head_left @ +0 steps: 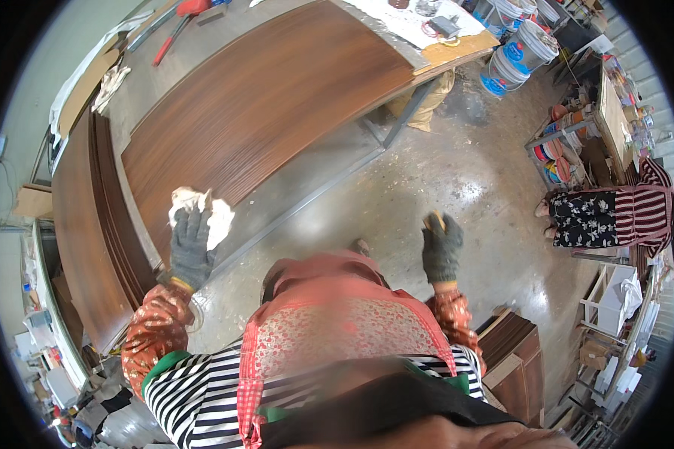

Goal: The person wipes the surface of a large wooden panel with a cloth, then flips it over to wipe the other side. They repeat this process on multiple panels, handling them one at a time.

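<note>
Left hand: dark grey knit glove, fingers close together and mostly straight, laid over the cloth; palm's hidden, so can't tell how much of a grip there is.
Cloth: crumpled white rag under that glove, at the near left end of the big panel.
Big panel: long brown wood-grain sheet, lying flat on a grey metal-framed table.
Right hand: matching dark grey knit glove, out over the floor well apart from the panel, fingers partly bent, yellowish near the tips; can't tell if it's got anything.
Left side: stack of brown wood-grain panels just beside the table.
Far right corner: white buckets with blue parts.
</note>
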A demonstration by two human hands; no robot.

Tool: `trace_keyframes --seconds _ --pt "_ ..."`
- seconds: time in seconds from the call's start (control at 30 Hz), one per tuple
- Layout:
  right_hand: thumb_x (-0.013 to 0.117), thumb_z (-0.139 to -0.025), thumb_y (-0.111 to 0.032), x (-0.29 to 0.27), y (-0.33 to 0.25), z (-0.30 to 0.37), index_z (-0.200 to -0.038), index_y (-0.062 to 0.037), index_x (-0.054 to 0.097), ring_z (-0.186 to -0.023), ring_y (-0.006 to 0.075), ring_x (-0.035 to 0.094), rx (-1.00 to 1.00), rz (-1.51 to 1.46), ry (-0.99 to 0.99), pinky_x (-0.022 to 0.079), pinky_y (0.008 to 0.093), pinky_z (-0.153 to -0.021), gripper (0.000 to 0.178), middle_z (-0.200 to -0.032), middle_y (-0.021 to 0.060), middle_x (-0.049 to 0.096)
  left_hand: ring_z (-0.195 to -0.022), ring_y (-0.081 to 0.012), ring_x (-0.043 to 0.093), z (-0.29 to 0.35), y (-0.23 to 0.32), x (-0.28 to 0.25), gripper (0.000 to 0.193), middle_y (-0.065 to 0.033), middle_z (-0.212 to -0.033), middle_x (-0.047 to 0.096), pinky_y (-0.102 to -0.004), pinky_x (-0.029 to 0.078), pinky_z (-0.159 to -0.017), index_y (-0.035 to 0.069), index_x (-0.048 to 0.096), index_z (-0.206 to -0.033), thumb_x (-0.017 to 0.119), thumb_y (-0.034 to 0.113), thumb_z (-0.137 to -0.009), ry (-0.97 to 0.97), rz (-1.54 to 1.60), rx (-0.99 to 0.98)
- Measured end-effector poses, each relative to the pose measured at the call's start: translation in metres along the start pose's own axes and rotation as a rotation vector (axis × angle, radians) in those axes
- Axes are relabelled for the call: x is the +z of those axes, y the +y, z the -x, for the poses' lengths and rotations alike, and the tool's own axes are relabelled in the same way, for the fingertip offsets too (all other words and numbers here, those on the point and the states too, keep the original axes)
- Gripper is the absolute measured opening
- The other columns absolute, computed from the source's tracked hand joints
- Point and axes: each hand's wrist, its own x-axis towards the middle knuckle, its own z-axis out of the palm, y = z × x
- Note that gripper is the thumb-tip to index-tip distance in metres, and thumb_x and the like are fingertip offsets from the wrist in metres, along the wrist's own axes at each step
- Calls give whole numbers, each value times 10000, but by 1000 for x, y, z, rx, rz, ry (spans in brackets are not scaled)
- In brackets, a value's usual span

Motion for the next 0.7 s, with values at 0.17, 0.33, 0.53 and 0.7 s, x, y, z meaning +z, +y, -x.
trace_keyframes --seconds 0.17,0.33,0.53,0.7 --pt "782 -800 -164 -11 73 34 -1207 -133 667 -1089 411 593 270 74 -37 480 497 -924 424 -1207 215 628 -1419 -480 296 -152 89 17 876 -167 -1573 335 -562 308 -1157 88 338 -1536 730 226 -765 31 14 12" --pt "787 -799 -142 -4 94 5 -1223 -133 672 -1092 399 594 283 -22 140 477 483 -933 439 -1196 197 639 -1421 -450 319 -302 159 32 832 -144 -1579 344 -543 303 -1162 129 304 -1564 646 196 -808 125 24 222" --pt "778 -781 -72 -10 120 -19 -1223 -122 666 -1066 394 604 319 -7 208 487 480 -886 459 -1133 185 667 -1437 -481 277 -419 225 11 859 -171 -1616 251 -601 301 -1146 119 284 -1567 684 234 -815 -28 58 274" --pt "769 -800 -69 2 149 -53 -1251 -113 652 -1023 402 614 305 32 211 500 483 -850 468 -1137 194 662 -1434 -445 300 -476 257 -11 738 -183 -1609 248 -551 313 -1151 113 334 -1545 580 179 -853 -176 114 292"
